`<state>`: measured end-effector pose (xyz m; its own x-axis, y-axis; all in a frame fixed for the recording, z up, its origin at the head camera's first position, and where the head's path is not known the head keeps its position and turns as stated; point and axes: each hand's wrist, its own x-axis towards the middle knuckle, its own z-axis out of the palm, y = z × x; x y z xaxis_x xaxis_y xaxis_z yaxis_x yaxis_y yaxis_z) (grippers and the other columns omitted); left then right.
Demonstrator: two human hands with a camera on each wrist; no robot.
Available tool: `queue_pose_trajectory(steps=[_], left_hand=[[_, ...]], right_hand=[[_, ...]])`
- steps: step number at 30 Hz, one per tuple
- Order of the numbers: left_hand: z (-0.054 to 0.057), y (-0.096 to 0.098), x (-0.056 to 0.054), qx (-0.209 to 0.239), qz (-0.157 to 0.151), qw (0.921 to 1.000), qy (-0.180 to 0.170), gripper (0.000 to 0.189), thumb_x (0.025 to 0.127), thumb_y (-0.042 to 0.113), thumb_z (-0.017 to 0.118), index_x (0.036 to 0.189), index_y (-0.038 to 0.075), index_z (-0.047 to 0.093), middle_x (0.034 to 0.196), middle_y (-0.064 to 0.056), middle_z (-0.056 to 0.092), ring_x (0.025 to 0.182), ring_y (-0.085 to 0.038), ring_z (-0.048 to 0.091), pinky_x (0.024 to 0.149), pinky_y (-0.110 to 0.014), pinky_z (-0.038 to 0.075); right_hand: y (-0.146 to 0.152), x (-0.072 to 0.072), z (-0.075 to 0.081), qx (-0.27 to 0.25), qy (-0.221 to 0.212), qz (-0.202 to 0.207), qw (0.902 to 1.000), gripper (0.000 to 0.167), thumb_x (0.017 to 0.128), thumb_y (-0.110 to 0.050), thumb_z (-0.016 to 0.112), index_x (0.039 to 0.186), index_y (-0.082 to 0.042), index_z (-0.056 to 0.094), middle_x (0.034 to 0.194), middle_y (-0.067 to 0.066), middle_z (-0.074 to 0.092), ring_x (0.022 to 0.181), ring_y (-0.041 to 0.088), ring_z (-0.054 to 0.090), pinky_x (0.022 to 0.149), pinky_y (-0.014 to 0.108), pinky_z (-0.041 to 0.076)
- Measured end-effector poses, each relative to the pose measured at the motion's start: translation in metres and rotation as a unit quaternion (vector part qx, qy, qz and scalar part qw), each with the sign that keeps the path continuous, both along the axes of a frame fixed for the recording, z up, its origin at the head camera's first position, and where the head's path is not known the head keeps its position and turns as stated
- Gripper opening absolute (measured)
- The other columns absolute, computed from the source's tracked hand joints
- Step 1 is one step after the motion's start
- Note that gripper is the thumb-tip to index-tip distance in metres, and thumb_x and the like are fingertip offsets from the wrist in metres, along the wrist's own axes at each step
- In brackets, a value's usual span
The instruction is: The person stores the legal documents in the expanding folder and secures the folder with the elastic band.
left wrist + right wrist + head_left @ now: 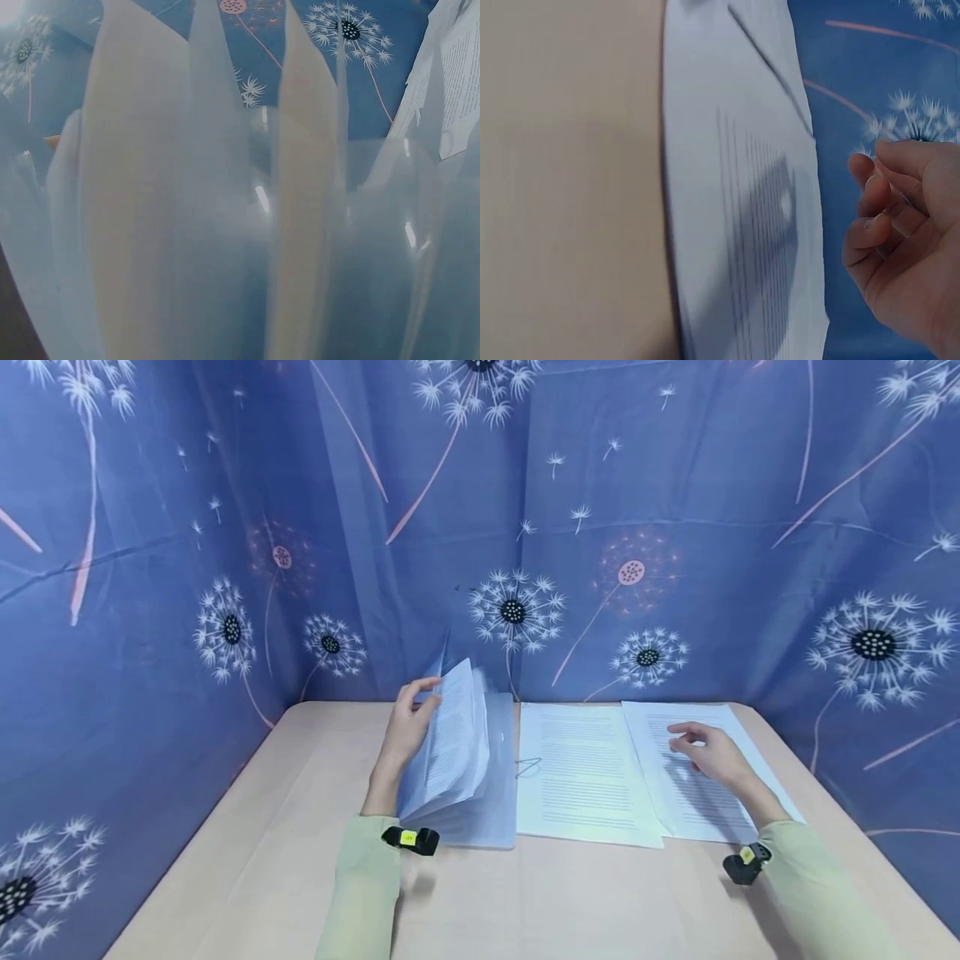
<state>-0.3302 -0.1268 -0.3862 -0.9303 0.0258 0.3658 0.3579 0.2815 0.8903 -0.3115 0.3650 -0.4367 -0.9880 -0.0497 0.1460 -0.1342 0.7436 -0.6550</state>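
Observation:
In the head view, my left hand grips the raised left side of a blue see-through folder, thumb and fingers at its upper edge. White printed pages fan out inside it, standing tilted. Clear sleeves fill the left wrist view and hide the left hand there. My right hand hovers over a printed sheet on the right, its fingers loosely bent and nothing held. The right wrist view shows the same hand with thumb and fingertips near each other.
Another stack of printed paper lies between the folder and the right sheet, overlapping that sheet's edge. A thin dark loop shows at its left side. The pale table backs onto a blue dandelion-print curtain.

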Motion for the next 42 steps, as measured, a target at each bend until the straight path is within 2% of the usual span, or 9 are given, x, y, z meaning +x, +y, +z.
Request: queue_pose_trajectory(steps=[5,11,16,24,31,36,39,42], left_hand=[[0.000,0.001,-0.001,-0.001,-0.006,1.0000,0.002,0.041,0.100,0.029,0.051,0.137,0.013,0.056,0.136,-0.009,0.046,0.121,-0.030,0.049,0.104,-0.048,0.042],[0.001,0.001,0.000,-0.003,-0.004,1.0000,-0.007,0.039,0.100,0.027,0.052,0.137,0.014,0.056,0.137,-0.009,0.045,0.123,-0.028,0.049,0.106,-0.047,0.041],[0.000,0.001,-0.001,0.005,-0.012,0.9998,-0.015,0.040,0.102,0.025,0.052,0.140,0.012,0.054,0.143,-0.013,0.042,0.127,-0.031,0.047,0.108,-0.048,0.039],[0.000,0.001,0.000,0.001,-0.009,0.9999,-0.011,0.041,0.101,0.027,0.051,0.139,0.012,0.055,0.140,-0.011,0.043,0.123,-0.031,0.048,0.106,-0.048,0.040],[0.001,0.000,0.001,-0.006,-0.005,0.9999,-0.008,0.037,0.100,0.030,0.052,0.135,0.019,0.058,0.137,-0.009,0.045,0.121,-0.029,0.050,0.104,-0.047,0.042],[0.001,0.000,0.001,0.000,-0.010,0.9998,-0.017,0.038,0.102,0.028,0.051,0.137,0.017,0.056,0.140,-0.012,0.044,0.122,-0.032,0.049,0.105,-0.049,0.041],[0.006,0.001,0.003,0.001,-0.013,0.9995,-0.028,0.038,0.102,0.024,0.051,0.139,0.013,0.055,0.142,-0.015,0.042,0.124,-0.034,0.048,0.107,-0.050,0.039],[0.018,0.005,0.014,-0.002,-0.017,0.9993,-0.034,0.039,0.102,0.019,0.051,0.139,0.008,0.054,0.142,-0.019,0.042,0.124,-0.035,0.047,0.107,-0.050,0.039]], right_hand=[[0.016,0.005,-0.002,0.004,0.001,-0.006,1.0000,0.043,0.102,-0.024,0.053,0.135,0.004,0.054,0.103,0.025,0.064,0.049,0.017,0.049,0.043,0.030,0.038],[0.034,0.012,-0.003,0.025,-0.004,-0.016,0.9996,0.045,0.103,-0.030,0.053,0.135,0.002,0.055,0.103,0.023,0.063,0.052,0.017,0.051,0.046,0.029,0.039],[0.045,0.017,0.000,0.037,0.004,-0.024,0.9990,0.045,0.102,-0.029,0.054,0.133,0.005,0.056,0.102,0.025,0.063,0.054,0.018,0.053,0.048,0.029,0.040],[0.065,0.023,-0.006,0.074,0.012,-0.056,0.9956,0.044,0.101,-0.025,0.055,0.128,0.010,0.057,0.107,0.031,0.063,0.064,0.016,0.058,0.054,0.027,0.046],[0.083,0.027,-0.007,0.096,0.003,-0.079,0.9922,0.044,0.100,-0.028,0.057,0.125,0.008,0.060,0.111,0.034,0.062,0.093,0.041,0.060,0.070,0.041,0.045],[0.091,0.032,-0.005,0.073,-0.022,-0.087,0.9933,0.050,0.101,-0.034,0.054,0.130,0.007,0.056,0.117,0.035,0.058,0.101,0.043,0.057,0.072,0.037,0.040],[0.096,0.036,-0.006,0.072,-0.027,-0.093,0.9928,0.051,0.101,-0.036,0.053,0.131,0.006,0.056,0.118,0.033,0.058,0.101,0.042,0.056,0.071,0.034,0.039],[0.100,0.040,-0.008,0.081,-0.025,-0.094,0.9919,0.050,0.101,-0.034,0.054,0.130,0.006,0.056,0.115,0.033,0.060,0.100,0.042,0.057,0.070,0.034,0.039]])
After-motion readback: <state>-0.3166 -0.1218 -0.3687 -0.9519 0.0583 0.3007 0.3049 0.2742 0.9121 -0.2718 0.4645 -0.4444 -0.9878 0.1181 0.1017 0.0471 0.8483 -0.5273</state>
